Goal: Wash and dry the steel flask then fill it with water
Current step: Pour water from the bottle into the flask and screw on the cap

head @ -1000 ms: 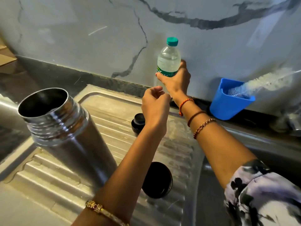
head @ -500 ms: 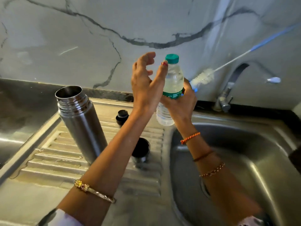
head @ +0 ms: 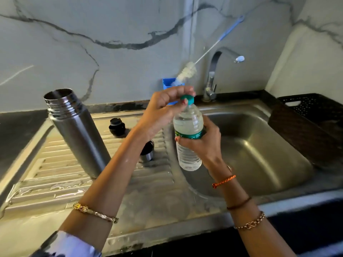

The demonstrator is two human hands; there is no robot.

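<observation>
- Stainless steel forms the sink (head: 263, 153) and its ribbed drainboard (head: 55, 175), on which patches of water are seen.
- On that drainboard, left of both arms, the steel flask (head: 78, 130) is stood upright with its mouth open; it is touched by neither hand. It is judged rigid, fairly heavy and slick where wet, so the plain body below the threaded neck would be the place to take hold.
- Over the near edge of the basin, a clear water bottle (head: 188, 138) is held slightly tilted; thin plastic that is judged to dent and spill if squeezed once opened.
- The bottle's middle is wrapped by the right hand (head: 206, 145), fingers curled round the label band.
- The left hand (head: 163, 110) is closed over the green cap (head: 187, 99), which is pinched by fingertips and thumb; whether the cap is loosened cannot be told.
- A steel cup (head: 147, 152) and a black stopper (head: 117, 126) are left on the drainboard, just beyond the left forearm.
- Filling is judged the step in hand.
</observation>
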